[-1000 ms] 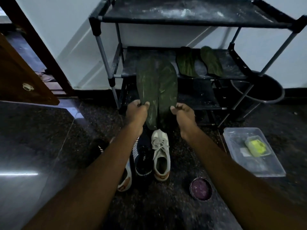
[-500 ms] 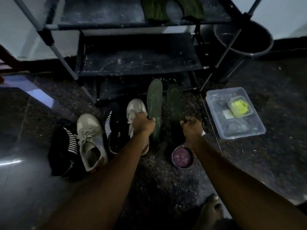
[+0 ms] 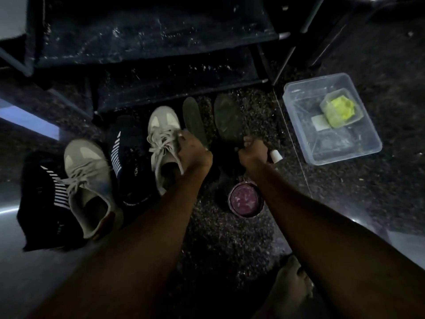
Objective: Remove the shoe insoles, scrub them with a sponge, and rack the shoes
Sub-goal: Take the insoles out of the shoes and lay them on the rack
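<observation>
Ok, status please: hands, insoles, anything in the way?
Left hand grips one dark green flat insole; right hand grips the second dark green insole. Both point toward the black shoe rack. Small round purple bowl sits near the right wrist.

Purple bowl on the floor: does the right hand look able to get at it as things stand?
Probably yes, once freed. The purple bowl sits uncovered on the floor close to the right hand, nothing between them, but that hand grips an insole and would need to put it down first.

Faint lettering on the black shoe [image 3: 131,162] is unreadable.
</observation>
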